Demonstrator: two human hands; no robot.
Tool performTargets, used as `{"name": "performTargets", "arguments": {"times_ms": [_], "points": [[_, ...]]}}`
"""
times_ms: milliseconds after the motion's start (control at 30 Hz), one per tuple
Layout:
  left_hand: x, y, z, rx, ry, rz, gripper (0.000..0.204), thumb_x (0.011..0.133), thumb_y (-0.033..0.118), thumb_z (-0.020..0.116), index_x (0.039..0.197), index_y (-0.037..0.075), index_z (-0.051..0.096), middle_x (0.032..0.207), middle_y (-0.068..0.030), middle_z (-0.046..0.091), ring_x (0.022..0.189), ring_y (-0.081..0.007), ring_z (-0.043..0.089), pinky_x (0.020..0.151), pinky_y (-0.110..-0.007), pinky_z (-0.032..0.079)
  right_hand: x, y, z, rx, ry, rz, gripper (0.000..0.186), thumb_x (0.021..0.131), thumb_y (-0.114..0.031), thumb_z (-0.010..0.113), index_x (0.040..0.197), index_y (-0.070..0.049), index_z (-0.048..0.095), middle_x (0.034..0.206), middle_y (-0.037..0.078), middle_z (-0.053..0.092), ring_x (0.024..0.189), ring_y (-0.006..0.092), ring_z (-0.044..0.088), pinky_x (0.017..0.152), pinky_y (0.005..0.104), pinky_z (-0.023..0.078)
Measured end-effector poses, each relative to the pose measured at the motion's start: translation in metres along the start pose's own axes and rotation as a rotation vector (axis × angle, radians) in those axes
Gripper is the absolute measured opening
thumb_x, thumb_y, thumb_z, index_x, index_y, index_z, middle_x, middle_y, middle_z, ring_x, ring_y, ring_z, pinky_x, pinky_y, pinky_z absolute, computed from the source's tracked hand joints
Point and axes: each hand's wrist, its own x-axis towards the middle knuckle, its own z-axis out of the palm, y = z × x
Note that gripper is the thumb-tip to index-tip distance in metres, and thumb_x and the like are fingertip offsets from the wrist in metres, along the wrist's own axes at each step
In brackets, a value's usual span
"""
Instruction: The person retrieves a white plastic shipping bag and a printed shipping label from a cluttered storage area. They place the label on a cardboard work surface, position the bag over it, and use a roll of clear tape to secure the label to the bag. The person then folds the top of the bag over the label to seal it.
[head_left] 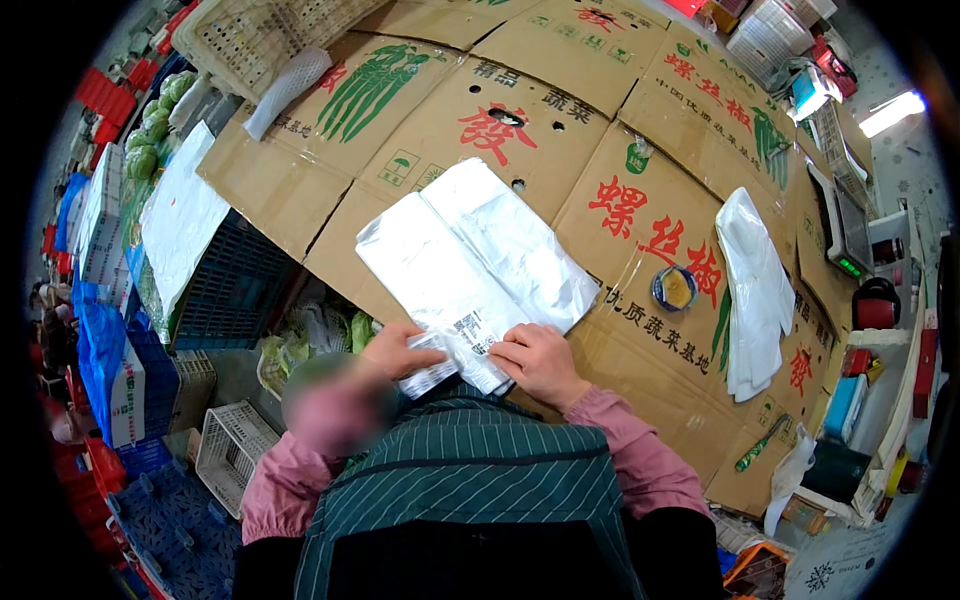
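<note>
A stack of flat white plastic bags [480, 240] lies on the cardboard-covered table in front of me, its printed end toward my body. At that near edge my left hand [395, 352] pinches the printed, crumpled part of a bag between thumb and fingers. A little to the right, my right hand [541, 364] has its fingers bent and pressed together on the same bag end. The left wrist is blurred. Right of the stack are a small round tub [674, 288] with yellowish contents and another bundle of white plastic bags [752, 300].
Flattened cardboard boxes [420, 130] cover the table. A green-handled tool [762, 443] lies near its right edge, below a scale [840, 225]. At far left stand a beige crate [265, 35] and a white foam net sleeve [287, 92]. A white basket [233, 450] sits lower left.
</note>
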Motion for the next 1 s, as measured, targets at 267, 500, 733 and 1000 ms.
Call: {"name": "performTargets", "arguments": {"times_ms": [267,500,733,1000], "points": [[-0.016,0.009,-0.007,-0.204,-0.051,-0.022,0.021,0.085,0.014,0.066,0.1,-0.001,0.068,0.079,-0.0026,0.067,0.067,-0.0082,0.06,0.063,-0.023,0.048,-0.01,0.02,-0.024,0.611,0.351,0.477,0.009,0.082,-0.005,0.064,0.088,0.001,0.066,0.08,0.006,0.063,0.07,0.0107,0.057,0.062,0.0233,0.043],[0.027,0.046,0.03,0.2,0.116,0.078,0.028,0.077,0.025,0.072,0.081,-0.002,0.068,0.061,-0.0062,0.061,0.054,-0.011,0.054,0.05,-0.03,0.043,0.012,-0.005,-0.062,0.318,0.414,0.284,0.006,0.083,-0.005,0.063,0.088,-0.002,0.064,0.079,0.008,0.062,0.067,0.0153,0.059,0.06,0.0268,0.047],[0.014,0.036,0.029,0.444,0.208,-0.005,0.03,0.075,0.025,0.074,0.075,-0.003,0.066,0.056,-0.0058,0.058,0.05,-0.0093,0.051,0.045,-0.028,0.04,0.004,0.002,-0.001,0.079,-0.019,0.009,0.015,0.075,-0.017,0.068,0.088,-0.009,0.065,0.084,0.005,0.057,0.078,0.0259,0.056,0.069,0.0365,0.047],[-0.034,0.021,-0.004,-0.26,-0.021,-0.07,0.018,0.082,0.014,0.07,0.094,0.0,0.069,0.074,-0.0012,0.066,0.061,-0.0055,0.057,0.054,-0.021,0.043,-0.005,-0.001,0.002,0.276,0.138,0.109,0.008,0.076,-0.011,0.067,0.083,-0.007,0.069,0.078,0.006,0.061,0.074,0.0251,0.058,0.067,0.0342,0.047]]}}
